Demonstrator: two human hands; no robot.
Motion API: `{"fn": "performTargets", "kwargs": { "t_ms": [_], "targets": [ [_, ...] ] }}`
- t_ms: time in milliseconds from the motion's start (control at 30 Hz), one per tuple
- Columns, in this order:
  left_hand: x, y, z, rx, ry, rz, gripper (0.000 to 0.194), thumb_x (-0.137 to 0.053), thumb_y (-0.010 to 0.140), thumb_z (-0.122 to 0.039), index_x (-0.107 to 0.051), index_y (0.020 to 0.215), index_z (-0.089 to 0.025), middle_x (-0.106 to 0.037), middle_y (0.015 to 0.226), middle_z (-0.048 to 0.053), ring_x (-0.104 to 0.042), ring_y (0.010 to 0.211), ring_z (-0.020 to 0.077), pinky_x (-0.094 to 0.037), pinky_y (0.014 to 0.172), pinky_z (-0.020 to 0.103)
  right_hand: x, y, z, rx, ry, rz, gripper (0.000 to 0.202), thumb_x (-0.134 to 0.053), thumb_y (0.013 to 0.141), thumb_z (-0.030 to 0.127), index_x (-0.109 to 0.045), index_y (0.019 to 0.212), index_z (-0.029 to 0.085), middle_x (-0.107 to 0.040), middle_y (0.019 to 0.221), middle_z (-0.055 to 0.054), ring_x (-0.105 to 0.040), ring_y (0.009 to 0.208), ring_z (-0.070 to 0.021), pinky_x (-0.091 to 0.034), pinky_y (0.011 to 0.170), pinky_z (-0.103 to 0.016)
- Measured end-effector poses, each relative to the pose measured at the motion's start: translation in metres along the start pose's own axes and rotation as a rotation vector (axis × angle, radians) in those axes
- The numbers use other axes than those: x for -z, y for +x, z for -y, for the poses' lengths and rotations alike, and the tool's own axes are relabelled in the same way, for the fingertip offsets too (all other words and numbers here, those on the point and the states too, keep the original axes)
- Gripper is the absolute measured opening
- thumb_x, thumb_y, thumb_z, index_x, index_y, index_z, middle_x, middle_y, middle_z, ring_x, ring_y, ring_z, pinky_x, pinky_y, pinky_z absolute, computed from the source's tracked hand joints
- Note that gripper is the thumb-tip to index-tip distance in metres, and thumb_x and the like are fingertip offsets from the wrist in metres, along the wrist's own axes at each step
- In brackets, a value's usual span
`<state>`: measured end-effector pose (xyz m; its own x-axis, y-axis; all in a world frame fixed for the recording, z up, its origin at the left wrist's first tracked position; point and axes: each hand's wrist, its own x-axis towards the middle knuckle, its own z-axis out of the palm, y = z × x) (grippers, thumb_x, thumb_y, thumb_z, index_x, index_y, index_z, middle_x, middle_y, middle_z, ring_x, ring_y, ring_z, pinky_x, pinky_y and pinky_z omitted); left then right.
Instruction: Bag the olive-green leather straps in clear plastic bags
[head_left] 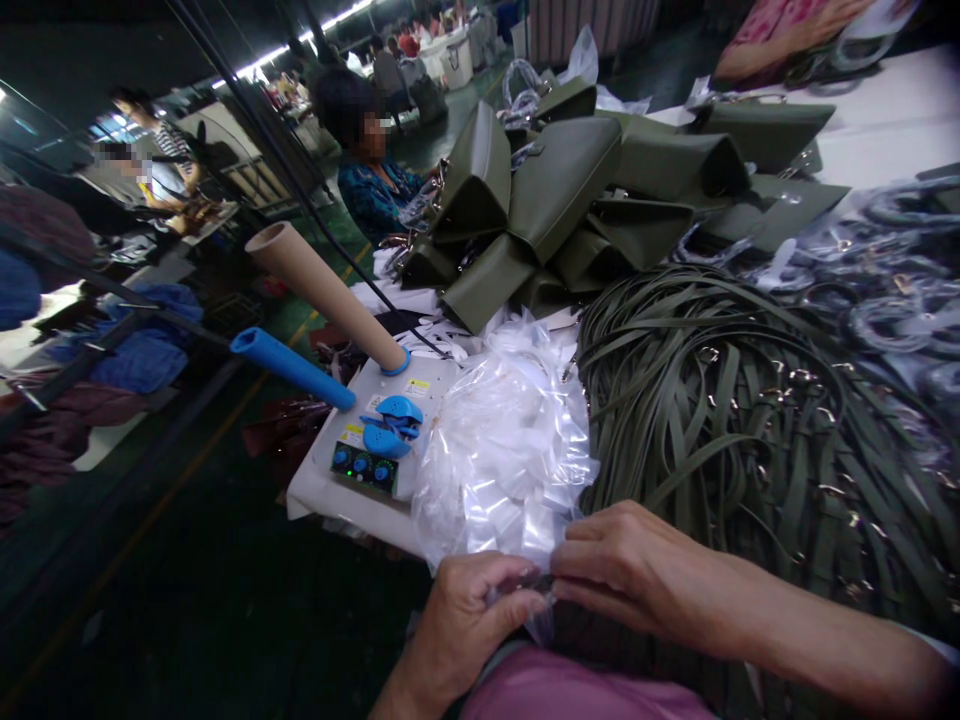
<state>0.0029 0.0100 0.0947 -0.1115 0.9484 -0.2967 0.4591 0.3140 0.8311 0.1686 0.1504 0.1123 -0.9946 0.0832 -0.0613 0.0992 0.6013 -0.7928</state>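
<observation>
At the bottom centre my left hand (472, 610) is closed, thumb and fingers pinching a bit of clear plastic (541, 622). Close against it on the right, my right hand (637, 570) is also closed, its fingertips on the same plastic. Part of what lies between the fingertips is dark and too small to make out. Just beyond both hands rests a heap of clear plastic bags (510, 440). A pile of dark green straps (690, 400) with metal fittings lies to the right, partly beneath my right forearm.
Green bags (562, 190) are piled at the back. On the left stands a grey device (442, 385) with knobs, a cardboard tube (330, 295) and a blue tube (292, 368). Plastic-wrapped loops (900, 310) lie at right. A person in blue (375, 190) sits beyond the table; others are farther off.
</observation>
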Motion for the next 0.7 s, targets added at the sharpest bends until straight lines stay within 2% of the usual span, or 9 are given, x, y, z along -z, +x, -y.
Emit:
{"fn": "performTargets", "kwargs": {
  "t_ms": [67, 167, 267, 367, 433, 500, 567, 633, 700],
  "targets": [
    [0.003, 0.000, -0.004, -0.002, 0.026, 0.058, 0.023, -0.058, 0.080, -0.031, -0.069, 0.074, -0.012, -0.059, 0.059, 0.001, -0.053, 0.055, 0.0094, -0.037, 0.052, 0.016, -0.001, 0.006, -0.007, 0.002, 0.126, 0.015, 0.022, -0.044, 0.091, 0.029, -0.061, 0.085, 0.015, -0.061, 0.075, -0.002, -0.053, 0.064, -0.0097, -0.034, 0.058, -0.021],
    [0.018, -0.005, -0.009, 0.054, 0.006, 0.065, 0.029, -0.055, 0.081, -0.034, -0.066, 0.069, -0.010, -0.051, 0.054, -0.001, -0.047, 0.049, 0.0069, -0.033, 0.047, 0.015, -0.009, 0.010, -0.031, 0.029, 0.398, 0.020, 0.029, -0.053, 0.085, 0.040, -0.062, 0.095, 0.014, -0.062, 0.087, -0.004, -0.056, 0.079, -0.0129, -0.039, 0.069, -0.022],
    [0.040, -0.013, -0.010, 0.100, -0.019, 0.055, 0.029, -0.057, 0.080, -0.037, -0.067, 0.072, -0.010, -0.050, 0.053, -0.002, -0.046, 0.048, 0.0065, -0.032, 0.047, 0.015, -0.035, 0.007, -0.060, 0.004, 0.678, 0.099, 0.040, -0.053, 0.082, 0.048, -0.059, 0.099, 0.012, -0.062, 0.095, -0.007, -0.056, 0.090, -0.0163, -0.042, 0.077, -0.027],
    [0.053, -0.020, -0.003, 0.195, -0.082, 0.094, 0.029, -0.058, 0.078, -0.037, -0.068, 0.074, -0.010, -0.051, 0.054, -0.002, -0.046, 0.048, 0.0068, -0.033, 0.047, 0.016, -0.068, 0.000, -0.080, -0.090, 0.929, 0.185, 0.044, -0.052, 0.081, 0.053, -0.057, 0.092, 0.011, -0.060, 0.081, -0.005, -0.057, 0.075, -0.0134, -0.043, 0.068, -0.025],
    [0.054, -0.022, 0.006, 0.283, -0.150, 0.116, 0.028, -0.059, 0.077, -0.037, -0.068, 0.076, -0.010, -0.053, 0.056, -0.001, -0.046, 0.049, 0.0070, -0.033, 0.047, 0.016, -0.076, -0.006, -0.086, -0.169, 1.000, 0.135, 0.047, -0.056, 0.076, 0.057, -0.054, 0.089, 0.012, -0.054, 0.070, 0.000, -0.050, 0.059, -0.0092, -0.040, 0.055, -0.020],
    [0.051, -0.023, 0.013, 0.350, -0.184, 0.129, 0.026, -0.061, 0.075, -0.034, -0.068, 0.079, -0.010, -0.054, 0.057, -0.001, -0.046, 0.050, 0.0071, -0.034, 0.048, 0.016, -0.067, -0.011, -0.083, -0.224, 0.899, 0.022, 0.045, -0.058, 0.075, 0.056, -0.055, 0.084, 0.012, -0.048, 0.064, 0.003, -0.042, 0.053, -0.0069, -0.032, 0.048, -0.018],
    [0.044, -0.020, 0.017, 0.376, -0.180, 0.147, 0.024, -0.061, 0.075, -0.032, -0.069, 0.081, -0.010, -0.054, 0.056, -0.001, -0.046, 0.050, 0.0072, -0.035, 0.049, 0.016, -0.045, -0.013, -0.071, -0.217, 0.644, -0.062, 0.038, -0.059, 0.078, 0.050, -0.057, 0.079, 0.012, -0.048, 0.063, 0.002, -0.043, 0.056, -0.0079, -0.030, 0.050, -0.019],
    [0.037, -0.015, 0.015, 0.351, -0.173, 0.177, 0.024, -0.061, 0.075, -0.031, -0.069, 0.083, -0.010, -0.053, 0.056, -0.002, -0.046, 0.050, 0.0073, -0.035, 0.050, 0.017, -0.022, -0.011, -0.051, -0.155, 0.371, -0.063, 0.032, -0.057, 0.082, 0.044, -0.059, 0.077, 0.013, -0.053, 0.067, 0.000, -0.048, 0.063, -0.0102, -0.032, 0.056, -0.021],
    [0.030, -0.009, 0.009, 0.301, -0.183, 0.203, 0.023, -0.061, 0.076, -0.031, -0.070, 0.083, -0.010, -0.054, 0.058, -0.001, -0.047, 0.052, 0.0077, -0.036, 0.051, 0.017, -0.009, -0.003, -0.030, -0.106, 0.154, -0.018, 0.027, -0.052, 0.086, 0.040, -0.060, 0.080, 0.014, -0.057, 0.074, -0.003, -0.051, 0.066, -0.0115, -0.032, 0.057, -0.022]
  ]
}}
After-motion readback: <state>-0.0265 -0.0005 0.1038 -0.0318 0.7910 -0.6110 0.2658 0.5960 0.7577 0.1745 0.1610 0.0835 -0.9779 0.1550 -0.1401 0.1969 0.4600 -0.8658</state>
